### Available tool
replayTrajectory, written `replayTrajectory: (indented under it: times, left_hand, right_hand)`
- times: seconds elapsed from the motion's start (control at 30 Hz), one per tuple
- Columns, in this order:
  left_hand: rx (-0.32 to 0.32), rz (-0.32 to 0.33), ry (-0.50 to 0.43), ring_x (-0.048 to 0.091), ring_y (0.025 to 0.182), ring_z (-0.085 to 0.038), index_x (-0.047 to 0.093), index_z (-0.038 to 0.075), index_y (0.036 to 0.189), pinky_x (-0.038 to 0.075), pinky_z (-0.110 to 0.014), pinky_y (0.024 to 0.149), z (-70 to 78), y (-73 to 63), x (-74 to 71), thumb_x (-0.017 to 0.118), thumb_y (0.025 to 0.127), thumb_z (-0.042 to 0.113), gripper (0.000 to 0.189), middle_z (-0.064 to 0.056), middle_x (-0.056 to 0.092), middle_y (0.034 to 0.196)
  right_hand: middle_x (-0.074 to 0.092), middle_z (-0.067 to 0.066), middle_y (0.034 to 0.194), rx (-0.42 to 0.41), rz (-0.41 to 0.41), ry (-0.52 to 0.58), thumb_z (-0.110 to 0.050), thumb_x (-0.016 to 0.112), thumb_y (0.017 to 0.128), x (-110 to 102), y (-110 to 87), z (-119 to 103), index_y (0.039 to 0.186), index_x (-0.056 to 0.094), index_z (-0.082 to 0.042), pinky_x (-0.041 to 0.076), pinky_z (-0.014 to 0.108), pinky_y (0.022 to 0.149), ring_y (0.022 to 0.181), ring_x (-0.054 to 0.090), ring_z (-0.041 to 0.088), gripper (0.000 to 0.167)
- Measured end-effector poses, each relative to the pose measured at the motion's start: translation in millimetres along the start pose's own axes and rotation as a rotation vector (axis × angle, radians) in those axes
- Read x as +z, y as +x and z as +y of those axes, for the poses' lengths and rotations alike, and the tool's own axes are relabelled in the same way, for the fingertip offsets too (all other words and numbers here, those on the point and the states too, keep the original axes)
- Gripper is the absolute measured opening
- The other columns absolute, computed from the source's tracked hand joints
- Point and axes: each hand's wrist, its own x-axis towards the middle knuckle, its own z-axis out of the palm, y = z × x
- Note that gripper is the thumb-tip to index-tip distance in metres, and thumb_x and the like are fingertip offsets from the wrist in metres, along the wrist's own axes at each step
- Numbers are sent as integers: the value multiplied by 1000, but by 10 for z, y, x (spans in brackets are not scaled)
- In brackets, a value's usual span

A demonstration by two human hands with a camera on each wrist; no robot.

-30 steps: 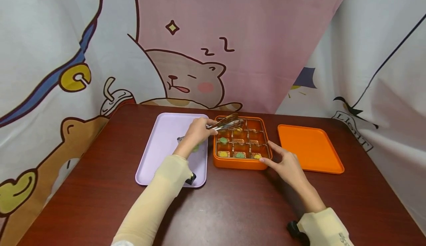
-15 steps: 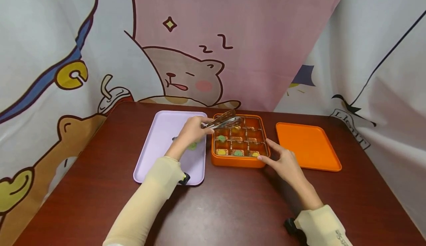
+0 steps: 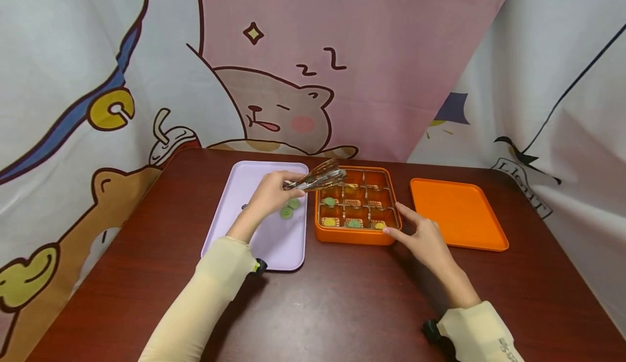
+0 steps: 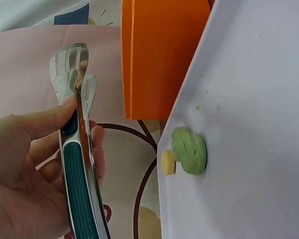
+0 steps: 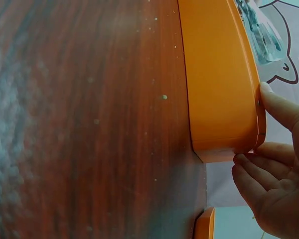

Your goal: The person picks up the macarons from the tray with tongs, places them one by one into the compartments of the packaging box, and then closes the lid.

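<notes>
My left hand (image 3: 268, 192) grips a pair of metal tongs (image 3: 320, 176) with teal handle inlays, as the left wrist view shows. Its slotted tips point right over the box's left edge, slightly parted, with nothing visible between them. Below the hand, green cookies (image 3: 286, 212) lie on a lilac tray (image 3: 274, 248); a small yellow piece (image 4: 168, 162) sits beside them. An orange box (image 3: 359, 236) with a clear divided insert holds green and yellow cookies in several compartments. My right hand (image 3: 425, 242) holds its front right corner, thumb at the front rim, fingers against the side.
To the right of the box lies a flat orange lid (image 3: 457, 215). All of it stands on a dark reddish-brown table (image 3: 337, 302). A printed cartoon curtain (image 3: 391, 79) hangs behind the table's far edge.
My left hand has drawn left with the tongs, from over the box toward the tray, uncovering more of the green cookies. The right hand keeps its place at the box corner.
</notes>
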Motion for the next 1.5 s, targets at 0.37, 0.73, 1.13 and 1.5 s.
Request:
replayTrajectory:
  times: [0.37, 0.73, 1.13, 1.5]
  left_hand:
    - [-6, 26, -27, 68, 88, -20, 69, 11, 128, 50, -29, 74, -128, -135, -92, 78, 85, 17, 44, -12, 71, 124]
    - [-52, 43, -20, 63, 86, -21, 69, 9, 127, 47, -26, 68, -316, -318, -234, 77, 85, 17, 43, -15, 71, 120]
    - [-74, 47, 7, 63, 92, -25, 69, 5, 125, 46, -28, 72, -522, -454, -320, 77, 85, 14, 42, -19, 70, 122]
    - [-88, 57, 53, 66, 90, -24, 70, 7, 124, 46, -27, 70, -694, -543, -337, 79, 84, 15, 42, -18, 71, 120]
  right_hand:
    - [50, 23, 147, 1, 4, -5, -42, 74, 88, -17, -11, -5, 148, 47, -5, 47, 44, 84, 114, 59, 37, 75]
    - [50, 24, 147, -1, -6, -21, -43, 74, 88, -35, 11, -22, 148, 46, -5, 43, 37, 74, 66, 42, 20, 76]
    - [49, 24, 147, -8, -2, -8, -42, 74, 88, -16, 17, 2, 148, 46, -4, 49, 48, 86, 109, 59, 38, 76]
    - [50, 23, 146, -5, -2, -11, -42, 74, 88, -1, 11, 9, 148, 46, -4, 47, 47, 86, 110, 58, 37, 76]
